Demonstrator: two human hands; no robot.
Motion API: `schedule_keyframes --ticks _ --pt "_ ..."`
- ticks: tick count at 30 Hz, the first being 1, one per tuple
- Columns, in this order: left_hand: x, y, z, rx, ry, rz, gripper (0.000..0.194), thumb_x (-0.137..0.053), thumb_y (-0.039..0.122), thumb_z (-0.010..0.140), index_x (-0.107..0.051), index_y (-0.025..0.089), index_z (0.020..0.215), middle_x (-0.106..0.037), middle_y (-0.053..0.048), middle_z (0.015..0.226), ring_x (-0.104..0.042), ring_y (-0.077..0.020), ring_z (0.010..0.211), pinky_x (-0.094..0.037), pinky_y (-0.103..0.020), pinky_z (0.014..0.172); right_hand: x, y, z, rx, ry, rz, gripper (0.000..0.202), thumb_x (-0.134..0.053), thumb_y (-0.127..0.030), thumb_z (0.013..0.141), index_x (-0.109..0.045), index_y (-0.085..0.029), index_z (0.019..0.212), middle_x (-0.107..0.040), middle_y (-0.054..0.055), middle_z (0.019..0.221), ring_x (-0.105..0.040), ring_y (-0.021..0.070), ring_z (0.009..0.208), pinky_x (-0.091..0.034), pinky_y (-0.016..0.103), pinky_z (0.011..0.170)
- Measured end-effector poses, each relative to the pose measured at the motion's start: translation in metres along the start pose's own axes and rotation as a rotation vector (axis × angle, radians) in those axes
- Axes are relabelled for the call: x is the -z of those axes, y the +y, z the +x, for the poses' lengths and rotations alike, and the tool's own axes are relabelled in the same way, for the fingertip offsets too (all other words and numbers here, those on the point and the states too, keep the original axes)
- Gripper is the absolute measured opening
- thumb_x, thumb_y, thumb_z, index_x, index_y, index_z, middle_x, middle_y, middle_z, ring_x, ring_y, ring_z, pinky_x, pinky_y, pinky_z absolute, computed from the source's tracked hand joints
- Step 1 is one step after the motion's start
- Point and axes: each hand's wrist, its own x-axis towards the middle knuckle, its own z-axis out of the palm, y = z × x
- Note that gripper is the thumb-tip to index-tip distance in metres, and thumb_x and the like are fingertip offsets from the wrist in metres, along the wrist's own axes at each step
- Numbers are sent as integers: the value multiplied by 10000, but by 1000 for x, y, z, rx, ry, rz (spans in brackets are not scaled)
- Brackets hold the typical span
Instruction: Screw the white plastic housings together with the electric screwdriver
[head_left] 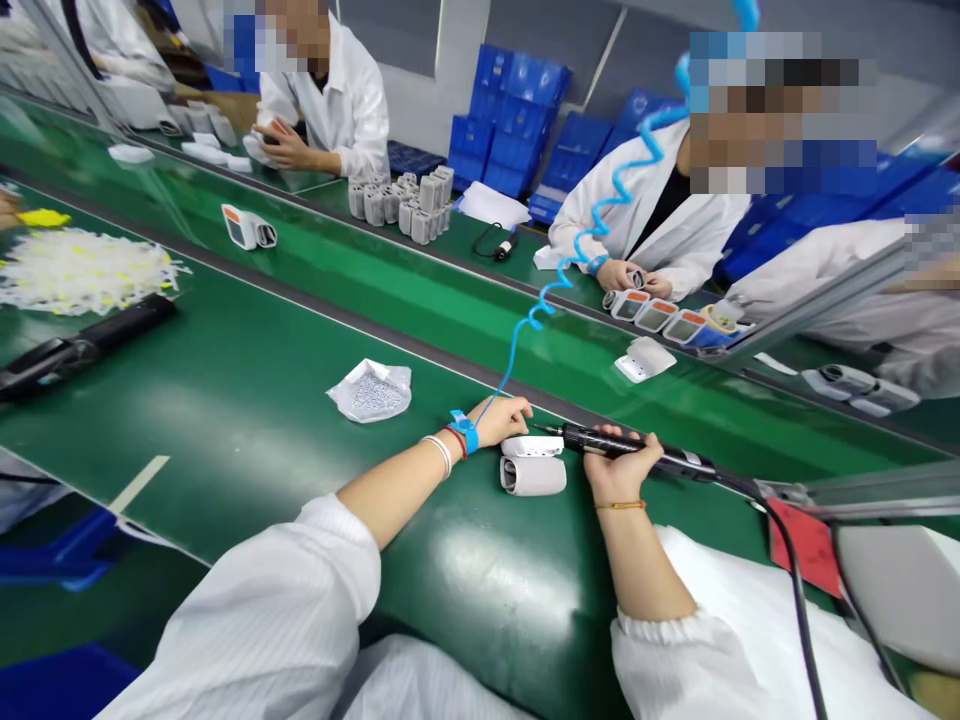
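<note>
My right hand (622, 460) is wrapped round a black electric screwdriver (682, 462), which lies nearly level with its tip pointing left. The fingers of my left hand (504, 418) are curled close to that tip; whatever they may hold is too small to make out. Just below the tip, a white device (531, 446) with a grey cuff (534, 477) rests on the green table. A blue coiled cord (517, 345) runs up from the band on my left wrist. To the left sits a white bag of small screws (371, 391).
Another black screwdriver (90, 340) and a pile of white and yellow pieces (86, 268) lie at the left. A green conveyor (360, 285) crosses behind the table, carrying devices. People in white coats work beyond it. A red sheet (806, 548) is at the right.
</note>
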Motion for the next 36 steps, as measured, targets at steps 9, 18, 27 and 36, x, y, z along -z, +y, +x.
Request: schedule_keyframes --ticks 9,18,27,36 --pt "-3 -2 8 -110 -58 253 128 -562 147 780 -611 156 898 -676 -19 800 -601 -142 803 -451 -243 762 -3 5 -5 -46 0 13 204 -413 -399 800 -374 -215 720 -440 -47 587 -520 89 555 -509 239 606" --pt "-5 -2 5 -141 -70 332 127 -521 200 814 -620 171 888 -631 -16 749 -567 -157 806 -436 -250 746 -4 2 -5 -100 17 10 219 -398 -414 805 -355 -215 725 -431 -53 592 -510 82 526 -512 249 599" --pt "-5 -1 2 -126 -68 382 148 -520 219 825 -620 163 919 -617 -29 781 -568 -151 795 -441 -247 744 -6 4 -8 -93 6 -17 212 -455 -402 776 -350 -222 744 -435 -60 585 -505 79 515 -505 224 566" --pt "-4 2 -3 -180 -87 506 185 -483 262 863 -622 157 926 -576 -55 771 -559 -160 760 -436 -260 728 -13 0 -19 -33 -51 -37 242 -517 -420 738 -373 -232 784 -451 -65 592 -514 91 537 -514 250 590"
